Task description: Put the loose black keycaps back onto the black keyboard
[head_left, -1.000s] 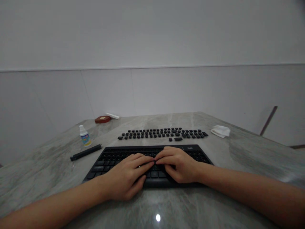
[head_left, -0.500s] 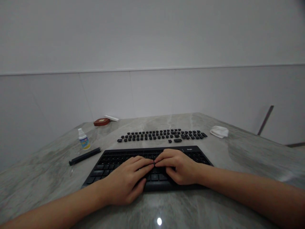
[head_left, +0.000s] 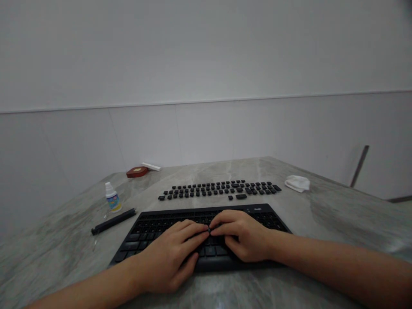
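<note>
A black keyboard (head_left: 214, 262) lies in front of me, with many of its keycaps off in the upper rows and several flat keys still along the lower edge. My left hand (head_left: 170, 253) rests on its middle, index and middle fingers reaching right and pressed together at the tips. From the right, my right hand (head_left: 246, 236) meets it, fingertips closed at the same spot, thumb bent underneath. Between the fingertips is something tiny with a faint glint, too small to name. Beyond the keyboard, loose black keycaps (head_left: 206, 189) are laid out in rows.
At left stand a small spray bottle (head_left: 113, 198) and a long black tool (head_left: 113, 221), with a thin clear piece beside it. A brown case (head_left: 137, 172) and a white strip (head_left: 151, 166) lie at the back. A white cloth (head_left: 298, 183) is at right on the marbled table (head_left: 334, 214).
The view has tilted up slightly, so everything sits lower in the picture. Both hands stay at the same spot on the keyboard, fingertips still together, with only slight finger shifts.
</note>
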`<state>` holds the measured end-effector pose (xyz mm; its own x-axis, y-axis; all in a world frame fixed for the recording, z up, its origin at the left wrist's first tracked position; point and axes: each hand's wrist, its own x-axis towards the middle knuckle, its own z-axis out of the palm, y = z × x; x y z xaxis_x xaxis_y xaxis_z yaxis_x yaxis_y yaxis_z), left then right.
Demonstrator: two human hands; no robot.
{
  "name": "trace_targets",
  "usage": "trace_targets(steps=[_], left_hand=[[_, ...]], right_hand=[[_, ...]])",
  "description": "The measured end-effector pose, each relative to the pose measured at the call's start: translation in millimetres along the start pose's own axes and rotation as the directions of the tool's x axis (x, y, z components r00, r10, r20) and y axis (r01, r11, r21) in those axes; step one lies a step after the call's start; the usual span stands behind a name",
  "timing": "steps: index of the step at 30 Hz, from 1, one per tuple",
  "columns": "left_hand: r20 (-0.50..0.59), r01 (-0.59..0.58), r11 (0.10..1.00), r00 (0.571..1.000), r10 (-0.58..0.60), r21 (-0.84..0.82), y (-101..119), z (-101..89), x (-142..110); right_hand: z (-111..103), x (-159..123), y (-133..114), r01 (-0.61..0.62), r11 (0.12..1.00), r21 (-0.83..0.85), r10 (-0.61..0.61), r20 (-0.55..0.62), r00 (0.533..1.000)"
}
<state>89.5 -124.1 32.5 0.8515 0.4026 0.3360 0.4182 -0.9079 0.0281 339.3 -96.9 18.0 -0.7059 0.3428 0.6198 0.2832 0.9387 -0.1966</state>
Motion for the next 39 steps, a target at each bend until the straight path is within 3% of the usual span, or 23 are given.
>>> trace_targets(steps=[8, 16, 22, 39], left_hand=[[-0.035, -0.018, 1.000, 0.999, 0.018, -0.017, -0.6, 1.3, 0.6], [-0.038, 0.039, 0.999, 0.998, -0.040, -0.021, -1.2, 2.8, -2.9], [0.015, -0.008, 1.000, 1.000, 0.008, -0.030, 0.5, -1.5, 2.1], [0.016, -0.022, 0.999, 1.000, 0.023, -0.034, 3.1, -6.0, 6.8]], right_hand=[[-0.9, -2.5, 2.5, 0.000, 1.000, -0.005, 0.000, 0.007, 1.000], [-0.6, -1.0, 1.4, 0.003, 1.000, -0.001, -0.003, 0.003, 1.000], [-0.3, -2.0, 1.8, 0.022, 1.000, -0.021, -0.022, 0.015, 1.000], [-0.9, 11.0, -3.0, 0.061, 0.970, -0.235, -0.015, 0.190, 0.982]])
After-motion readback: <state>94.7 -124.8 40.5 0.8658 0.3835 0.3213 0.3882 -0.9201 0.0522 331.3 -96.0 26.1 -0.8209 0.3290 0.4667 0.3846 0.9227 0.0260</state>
